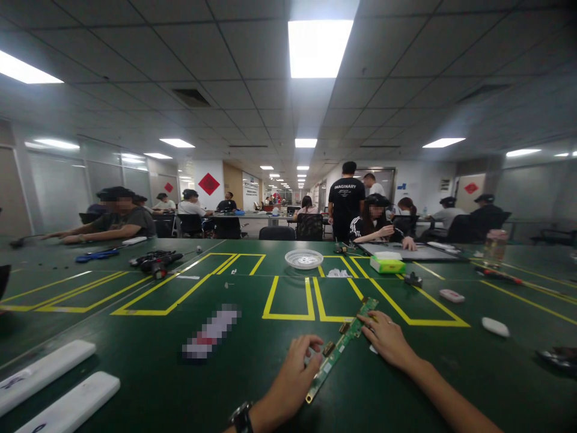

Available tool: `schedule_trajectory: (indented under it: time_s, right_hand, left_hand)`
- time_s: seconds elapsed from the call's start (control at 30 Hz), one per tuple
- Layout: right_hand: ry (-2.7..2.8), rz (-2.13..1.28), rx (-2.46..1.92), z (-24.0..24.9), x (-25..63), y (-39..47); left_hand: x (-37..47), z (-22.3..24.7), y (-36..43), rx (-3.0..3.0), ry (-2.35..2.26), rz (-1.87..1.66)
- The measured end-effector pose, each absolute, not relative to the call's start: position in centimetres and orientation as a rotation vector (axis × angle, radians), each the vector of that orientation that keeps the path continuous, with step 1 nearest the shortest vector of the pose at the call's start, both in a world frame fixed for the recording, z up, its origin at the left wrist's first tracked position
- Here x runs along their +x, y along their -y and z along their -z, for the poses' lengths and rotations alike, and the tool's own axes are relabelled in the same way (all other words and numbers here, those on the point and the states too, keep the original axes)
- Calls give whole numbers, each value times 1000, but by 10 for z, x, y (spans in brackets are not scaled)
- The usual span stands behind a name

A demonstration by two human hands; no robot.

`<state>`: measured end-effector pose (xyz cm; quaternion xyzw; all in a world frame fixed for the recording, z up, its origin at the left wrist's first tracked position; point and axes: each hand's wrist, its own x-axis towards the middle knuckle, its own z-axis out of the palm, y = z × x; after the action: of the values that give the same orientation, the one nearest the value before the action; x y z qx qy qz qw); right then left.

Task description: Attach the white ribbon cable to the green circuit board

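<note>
A long, narrow green circuit board [339, 353] lies slantwise between my hands in the head view, with brown connectors along its left edge. My left hand [295, 370] is closed at the board's left edge near its lower half, fingers curled and thumb at the board; a watch is on that wrist. My right hand [390, 340] grips the board's far end from the right, fingertips over it. A small white piece [373, 349] shows beneath my right hand. Whether the board rests on the table or is slightly raised, I cannot tell.
The green table [252, 385] bears yellow tape outlines. Around are a blurred-out packet [211, 332], long white cases [74, 404], a white woven plate [304, 260], a tissue pack [387, 263], a power drill [160, 263] and a white oval object [494, 326]. Several people sit beyond.
</note>
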<state>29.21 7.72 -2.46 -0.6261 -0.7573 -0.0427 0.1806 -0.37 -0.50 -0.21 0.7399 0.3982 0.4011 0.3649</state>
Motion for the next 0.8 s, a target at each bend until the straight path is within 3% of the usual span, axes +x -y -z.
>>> schedule_trajectory:
  time_s: [0.8]
  right_hand:
    - [2134, 229, -1674, 20, 286, -73]
  left_hand:
    - [-3, -3, 9, 2004, -1087, -1009]
